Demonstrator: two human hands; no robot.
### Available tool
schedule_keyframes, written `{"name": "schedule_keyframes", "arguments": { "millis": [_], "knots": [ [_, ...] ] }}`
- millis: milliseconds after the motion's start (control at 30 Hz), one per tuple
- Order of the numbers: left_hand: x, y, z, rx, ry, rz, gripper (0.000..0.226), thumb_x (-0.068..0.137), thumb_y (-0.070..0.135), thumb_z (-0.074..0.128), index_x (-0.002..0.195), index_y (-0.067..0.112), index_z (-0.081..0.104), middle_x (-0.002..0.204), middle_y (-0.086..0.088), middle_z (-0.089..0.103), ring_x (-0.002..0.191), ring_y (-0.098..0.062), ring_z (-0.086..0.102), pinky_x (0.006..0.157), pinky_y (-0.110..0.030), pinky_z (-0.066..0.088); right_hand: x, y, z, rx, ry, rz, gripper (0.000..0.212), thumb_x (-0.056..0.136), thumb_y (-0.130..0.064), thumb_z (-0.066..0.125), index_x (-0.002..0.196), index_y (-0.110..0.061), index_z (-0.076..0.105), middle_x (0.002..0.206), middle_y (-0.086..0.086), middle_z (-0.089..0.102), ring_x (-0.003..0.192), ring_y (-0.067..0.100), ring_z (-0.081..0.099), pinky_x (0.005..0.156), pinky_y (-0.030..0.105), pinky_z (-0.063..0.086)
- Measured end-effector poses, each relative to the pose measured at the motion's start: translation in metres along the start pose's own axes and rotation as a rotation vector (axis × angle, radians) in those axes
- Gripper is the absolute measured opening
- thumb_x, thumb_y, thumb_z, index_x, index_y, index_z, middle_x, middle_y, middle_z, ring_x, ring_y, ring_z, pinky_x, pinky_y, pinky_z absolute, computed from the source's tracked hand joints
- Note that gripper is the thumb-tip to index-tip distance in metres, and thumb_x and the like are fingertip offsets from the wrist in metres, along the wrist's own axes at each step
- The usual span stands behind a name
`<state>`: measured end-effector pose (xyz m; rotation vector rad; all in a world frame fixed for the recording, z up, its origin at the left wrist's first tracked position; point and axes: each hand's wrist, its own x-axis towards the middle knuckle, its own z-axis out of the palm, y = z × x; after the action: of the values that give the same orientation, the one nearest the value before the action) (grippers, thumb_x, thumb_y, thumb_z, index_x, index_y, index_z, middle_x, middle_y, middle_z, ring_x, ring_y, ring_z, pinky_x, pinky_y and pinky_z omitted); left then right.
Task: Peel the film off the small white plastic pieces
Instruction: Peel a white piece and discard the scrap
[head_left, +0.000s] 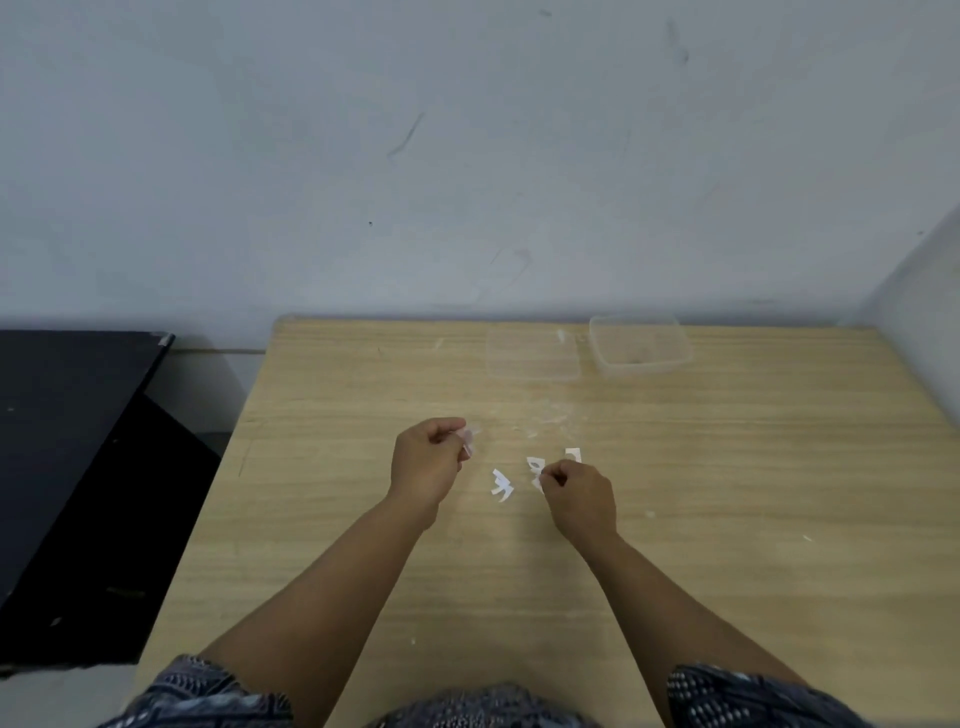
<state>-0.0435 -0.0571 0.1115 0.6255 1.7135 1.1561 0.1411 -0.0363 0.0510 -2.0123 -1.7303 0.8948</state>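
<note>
Left hand (426, 460) pinches one film scrap (471, 435); right hand (576, 493) pinches one of three white plastic pieces (535, 470) on the table (727, 493); two clear containers (641, 343) far right

Small white plastic pieces (502, 485) lie flat mid-counter, one (573, 455) farther right. A crumpled translucent film (470, 439) sits pinched above them, to their left.

A plain, bare workroom rather than a home: a scuffed, unpainted-looking grey wall (467, 156) runs along the far edge of a light wood-grain tabletop (727, 493), with a black surface (67, 441) past its left edge.
</note>
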Motion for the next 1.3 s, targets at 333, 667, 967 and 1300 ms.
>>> {"name": "schedule_keyframes", "arguments": {
  "millis": [333,667,967,1300],
  "knots": [
    [0.000,-0.005,0.007,0.014,0.015,-0.009,0.018,0.090,0.006,0.060,0.101,0.015,0.071,0.090,-0.006,0.070,0.075,-0.012,0.065,0.067,-0.023,0.052,0.000,0.008,-0.003,-0.004,-0.003,0.056,0.021,0.080,-0.031,0.077,0.081,-0.022,0.058,0.076,-0.008,0.063,0.075,0.016,0.060,0.061,0.028,0.040],
    [-0.014,-0.010,0.005,-0.032,0.074,0.015,0.015,0.091,0.009,0.063,0.103,0.016,0.070,0.088,-0.005,0.071,0.076,-0.011,0.066,0.069,-0.023,0.053,-0.001,-0.024,-0.004,0.235,-0.088,-0.255,0.023,0.098,-0.013,0.055,0.114,-0.014,0.070,0.102,-0.010,0.066,0.095,0.007,0.060,0.081,0.012,0.045],
    [-0.041,-0.024,-0.022,-0.060,0.138,0.029,0.018,0.093,0.008,0.058,0.103,0.018,0.070,0.091,-0.004,0.072,0.081,-0.013,0.067,0.072,-0.025,0.052,-0.022,-0.061,0.009,0.431,-0.322,-0.261,0.027,0.099,-0.028,0.055,0.122,-0.024,0.068,0.110,-0.008,0.069,0.098,0.014,0.068,0.091,0.031,0.053],
    [-0.081,-0.035,-0.101,0.035,0.169,0.137,0.020,0.095,0.007,0.057,0.102,0.017,0.073,0.087,-0.002,0.073,0.070,-0.003,0.064,0.067,-0.015,0.049,-0.077,-0.113,0.039,0.432,-0.554,-0.277,0.024,0.096,-0.035,0.059,0.088,-0.017,0.072,0.082,-0.002,0.073,0.068,0.005,0.065,0.072,0.030,0.052]
  ]
}}
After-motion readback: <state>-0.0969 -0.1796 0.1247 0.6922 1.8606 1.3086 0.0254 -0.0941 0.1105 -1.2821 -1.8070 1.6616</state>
